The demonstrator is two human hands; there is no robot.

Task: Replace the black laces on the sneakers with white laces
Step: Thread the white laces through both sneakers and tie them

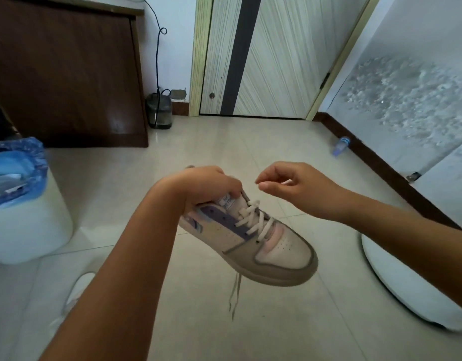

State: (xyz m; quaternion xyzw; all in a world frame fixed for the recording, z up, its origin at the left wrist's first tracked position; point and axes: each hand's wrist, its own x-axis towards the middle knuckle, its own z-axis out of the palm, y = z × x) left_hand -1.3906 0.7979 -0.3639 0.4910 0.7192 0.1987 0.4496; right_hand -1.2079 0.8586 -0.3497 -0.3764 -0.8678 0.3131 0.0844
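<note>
A pastel sneaker with a grey toe trim and purple eyelet strip hangs in the air over the floor, toe pointing down to the right. My left hand grips it at the collar and tongue. A white lace is threaded in a criss-cross through its eyelets, and one loose end dangles below the sole. My right hand hovers just right of the tongue, fingers curled, pinching the white tip of the other lace end. No black lace is in view.
A white bin with a blue liner stands at the left. Another white shoe lies on the tiled floor under my left forearm. A round white object sits at the right. A dark wooden cabinet and a door stand behind.
</note>
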